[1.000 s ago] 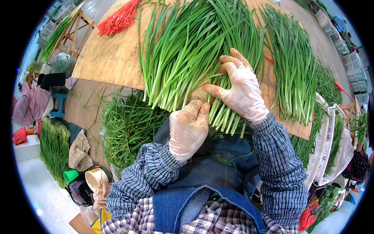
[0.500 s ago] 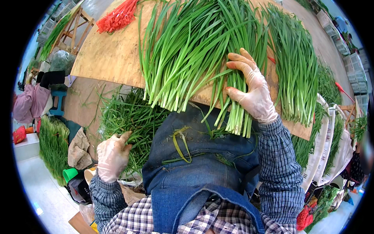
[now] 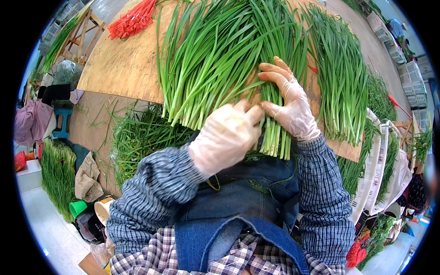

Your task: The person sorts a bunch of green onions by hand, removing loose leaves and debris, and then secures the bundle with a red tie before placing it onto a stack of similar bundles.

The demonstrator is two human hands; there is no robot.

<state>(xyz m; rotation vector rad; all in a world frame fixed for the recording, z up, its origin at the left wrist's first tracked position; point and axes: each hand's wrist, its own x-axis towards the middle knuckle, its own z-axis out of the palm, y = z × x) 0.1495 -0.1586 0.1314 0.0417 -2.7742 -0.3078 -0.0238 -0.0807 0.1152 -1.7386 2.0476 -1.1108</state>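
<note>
Flat green garlic chives (image 3: 215,55) lie spread over a wooden board (image 3: 119,68), pale stalk ends toward me. My right hand (image 3: 293,107), in a thin whitish glove, curves its thumb and fingers round a small bunch of chives (image 3: 274,137) whose cut ends stick out past the board's near edge. Against the left side of that bunch, my gloved left hand (image 3: 227,135) has its fingers curled and pinched at a few chive stalks; the fingertips are partly hidden. Another stack of chives (image 3: 341,82) rests on the board to the right.
Red ties (image 3: 133,20) lie at the board's far left. Loose leaves (image 3: 142,137) are heaped below its near edge, beside my denim apron (image 3: 247,192). White sacks (image 3: 376,169) with greens stand at the right. A person in pink (image 3: 34,119) sits at the far left by a blue stool (image 3: 62,121).
My left hand has come up from the heap of loose leaves to the stalks beside the bunch. The right hand stays on the bunch. The whole view has shifted slightly.
</note>
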